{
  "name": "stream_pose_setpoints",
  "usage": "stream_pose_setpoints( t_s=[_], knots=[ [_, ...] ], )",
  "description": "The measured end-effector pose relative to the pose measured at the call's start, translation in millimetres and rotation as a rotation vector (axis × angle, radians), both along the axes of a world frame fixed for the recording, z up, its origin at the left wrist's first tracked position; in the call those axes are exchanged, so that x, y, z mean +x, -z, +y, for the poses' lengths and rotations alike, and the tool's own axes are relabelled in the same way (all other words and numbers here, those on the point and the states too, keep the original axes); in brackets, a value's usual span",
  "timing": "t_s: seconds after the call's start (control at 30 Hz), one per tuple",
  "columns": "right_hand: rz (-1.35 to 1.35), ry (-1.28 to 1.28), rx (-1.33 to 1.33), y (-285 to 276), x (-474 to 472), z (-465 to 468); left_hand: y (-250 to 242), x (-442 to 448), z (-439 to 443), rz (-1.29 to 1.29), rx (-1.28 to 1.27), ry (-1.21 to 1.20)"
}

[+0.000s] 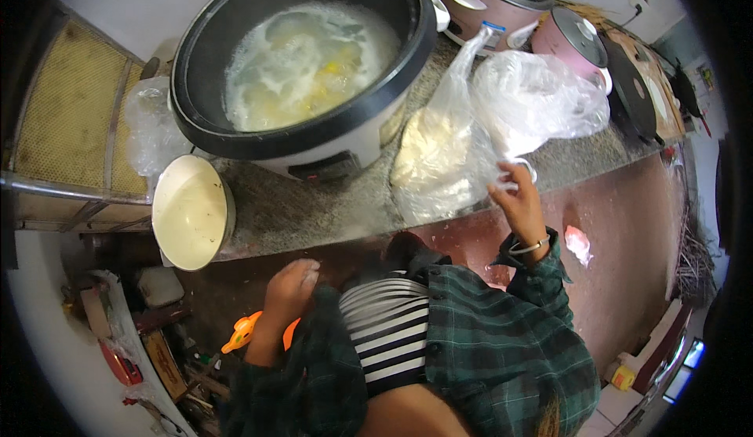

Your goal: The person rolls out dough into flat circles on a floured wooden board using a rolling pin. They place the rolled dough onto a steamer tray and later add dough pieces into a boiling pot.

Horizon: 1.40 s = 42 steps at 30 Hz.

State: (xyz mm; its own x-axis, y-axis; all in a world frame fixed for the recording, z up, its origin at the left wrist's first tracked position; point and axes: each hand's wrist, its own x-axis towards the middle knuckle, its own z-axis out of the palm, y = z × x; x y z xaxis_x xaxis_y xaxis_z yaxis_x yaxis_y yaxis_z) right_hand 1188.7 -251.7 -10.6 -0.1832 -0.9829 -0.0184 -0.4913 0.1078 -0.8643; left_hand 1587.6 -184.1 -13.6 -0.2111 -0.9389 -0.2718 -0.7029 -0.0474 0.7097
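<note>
At the right edge of a clear plastic bag [438,148] of pale contents is my right hand [520,198], with thumb and forefinger apart; whether they touch the film is unclear. My left hand [291,289] is off the counter's front edge, near my body. Its fingers are curled together with whitish tips, and the palm side is hidden. A large black-rimmed electric pot [300,157] holds foamy, bubbling liquid [294,66] with a yellow patch. To its lower left, a cream-coloured bowl [191,213] sits at the counter edge, with a little residue inside.
The speckled stone counter [294,201] also carries a second plastic bag [541,96], a pink rice cooker [500,7], a smaller pink pot [567,43] and a dark round pan [632,90]. A mesh-sided cabinet [70,96] stands left. Red-and-white litter [578,246] lies on the floor.
</note>
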Motion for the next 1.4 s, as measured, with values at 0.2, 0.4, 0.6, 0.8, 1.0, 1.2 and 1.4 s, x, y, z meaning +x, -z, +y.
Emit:
stream_pose_setpoints(
  t_s=[0.2, 0.4, 0.6, 0.8, 1.0, 1.2, 1.4],
  knots=[
    [0.499, 0.093, -0.197, 48, -17, -11, -32, -60, -39, -0.037, -0.251, 0.345],
    [0.460, -0.024, -0.066, 19, -16, -7, -53, -112, -50, -0.037, -0.375, 0.453],
    [0.202, -0.298, -0.351, -40, -2, 21, -73, -190, -76, 0.028, -0.388, 0.269],
    [-0.055, -0.545, -0.339, -55, 2, 29, -80, -228, -110, -0.162, -0.381, 0.296],
    [-0.254, -0.478, -0.263, -45, -33, 5, -86, -212, -102, 0.171, -0.087, -0.030],
    [-0.251, -0.321, -0.061, -11, -11, -54, -78, -223, -83, 0.277, -0.048, -0.102],
    [-0.393, -0.374, 0.007, 15, 12, -64, -72, -232, -76, 0.163, -0.142, -0.050]
  ],
)
